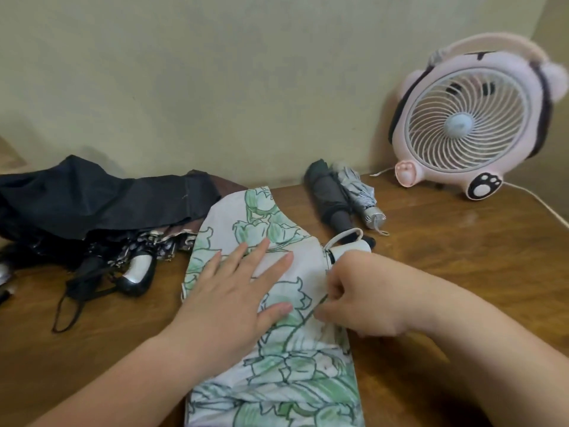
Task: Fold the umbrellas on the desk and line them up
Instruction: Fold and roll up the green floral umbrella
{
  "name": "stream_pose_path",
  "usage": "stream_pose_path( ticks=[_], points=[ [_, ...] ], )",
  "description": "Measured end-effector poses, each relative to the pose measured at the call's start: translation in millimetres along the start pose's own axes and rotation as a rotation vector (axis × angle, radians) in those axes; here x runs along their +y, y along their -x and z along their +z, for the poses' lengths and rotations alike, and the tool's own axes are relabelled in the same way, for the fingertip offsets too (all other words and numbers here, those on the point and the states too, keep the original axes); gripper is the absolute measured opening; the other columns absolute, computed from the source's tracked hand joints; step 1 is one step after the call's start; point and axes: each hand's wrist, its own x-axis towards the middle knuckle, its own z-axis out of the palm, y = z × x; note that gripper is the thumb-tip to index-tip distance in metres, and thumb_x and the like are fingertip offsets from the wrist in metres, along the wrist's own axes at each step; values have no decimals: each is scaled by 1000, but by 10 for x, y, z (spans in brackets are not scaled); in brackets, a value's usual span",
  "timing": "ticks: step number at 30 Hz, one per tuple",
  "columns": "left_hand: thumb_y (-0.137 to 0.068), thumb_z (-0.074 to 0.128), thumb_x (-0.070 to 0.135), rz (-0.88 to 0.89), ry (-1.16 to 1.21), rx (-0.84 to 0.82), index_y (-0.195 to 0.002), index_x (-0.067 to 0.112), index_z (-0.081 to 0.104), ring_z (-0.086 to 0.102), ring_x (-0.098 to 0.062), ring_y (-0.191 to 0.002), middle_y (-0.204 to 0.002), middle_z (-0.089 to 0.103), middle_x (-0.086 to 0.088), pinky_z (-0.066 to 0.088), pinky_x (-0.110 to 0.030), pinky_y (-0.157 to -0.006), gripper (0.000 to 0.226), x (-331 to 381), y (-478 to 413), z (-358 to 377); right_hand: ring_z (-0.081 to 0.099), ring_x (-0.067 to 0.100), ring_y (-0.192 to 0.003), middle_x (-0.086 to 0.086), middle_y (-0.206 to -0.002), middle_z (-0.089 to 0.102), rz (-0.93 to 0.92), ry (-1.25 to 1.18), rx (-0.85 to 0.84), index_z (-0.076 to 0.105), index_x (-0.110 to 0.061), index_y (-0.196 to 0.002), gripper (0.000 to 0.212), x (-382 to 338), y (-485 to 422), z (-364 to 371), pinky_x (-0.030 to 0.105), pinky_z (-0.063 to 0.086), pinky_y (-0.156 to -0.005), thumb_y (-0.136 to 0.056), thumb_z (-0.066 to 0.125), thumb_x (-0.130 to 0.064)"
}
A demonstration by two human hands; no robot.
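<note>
A white umbrella with green flower print [246,217] lies loose along the middle of the wooden desk [462,257], its white handle [351,245] at the right. My left hand [234,291] presses flat on its fabric with fingers spread. My right hand [360,297] pinches a fold of the fabric at the umbrella's right edge, just below the handle. A dark grey folded umbrella [331,195] and a grey striped folded umbrella [361,195] lie side by side behind. At the left sits a heap of unfolded black umbrellas [92,198].
A pink animal-shaped fan [471,124] stands at the back right against the wall, its white cable [542,204] trailing off to the right. A black handle with a silver button [138,272] and a wrist strap [66,312] lie beside the heap.
</note>
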Motion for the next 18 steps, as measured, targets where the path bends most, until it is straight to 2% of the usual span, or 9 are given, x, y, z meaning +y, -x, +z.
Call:
stream_pose_path(
  ticks=[2,3,4,5,8,10,13,15,18],
  points=[
    [-75,-19,85,6,16,2,-130,66,-43,-14,-17,-157,-168,-25,12,-6,-44,-126,63,6,-7,17,61,11,-72,-8,-74,65,-104,-54,470,66,-20,-80,26,-2,-75,95,30,50,-62,-88,67,-45],
    [-72,-23,86,11,23,8,-130,67,-42,-13,-17,-157,-169,-22,11,-6,-44,-126,64,9,-9,30,61,12,-82,-11,-81,65,-221,-60,665,66,-24,-84,17,-18,-128,149,32,51,-68,-89,67,-41],
    [-72,-25,86,19,32,12,-133,67,-40,-13,-17,-157,-169,-21,11,-7,-44,-126,65,15,-13,42,61,16,-94,-11,-93,65,-325,-25,768,68,-25,-92,10,-24,-191,200,36,51,-76,-89,65,-34],
    [-75,-22,84,27,43,15,-138,65,-35,-15,-15,-157,-169,-21,11,-9,-43,-126,67,24,-18,46,58,21,-107,-6,-106,66,-405,33,788,70,-22,-101,16,-12,-271,250,41,51,-86,-88,62,-28],
    [-83,-10,73,36,51,12,-147,55,-21,-22,-10,-155,-169,-20,12,-13,-39,-125,68,26,-18,78,41,25,-141,1,-142,57,-472,77,571,67,-25,-127,39,33,-481,365,46,31,-117,-94,46,-29],
    [-84,-8,71,37,51,18,-154,48,-12,-18,-10,-155,-170,-16,10,-14,-35,-124,74,28,-2,70,36,18,-145,-7,-148,52,-441,15,420,58,-30,-140,49,75,-520,389,49,23,-123,-101,31,-41],
    [-83,-7,73,10,71,20,-158,45,-12,-11,-10,-156,-170,-14,13,-10,-32,-123,81,27,22,47,47,9,-132,-12,-137,57,-458,-21,329,53,-28,-144,42,140,-488,336,44,35,-114,-106,35,-33],
    [-89,5,76,-37,89,36,-158,45,-14,-3,-10,-156,-171,-6,14,-2,-35,-125,78,25,33,11,49,9,-129,-13,-136,58,-451,-32,285,54,-29,-142,39,136,-463,263,43,38,-111,-106,42,-22],
    [-99,23,72,-45,90,31,-158,43,-19,3,-10,-156,-171,2,12,6,-38,-127,78,44,119,-42,52,7,-122,-17,-128,60,-446,-8,250,57,-34,-134,36,66,-394,217,45,42,-107,-102,46,-21]
  ],
)
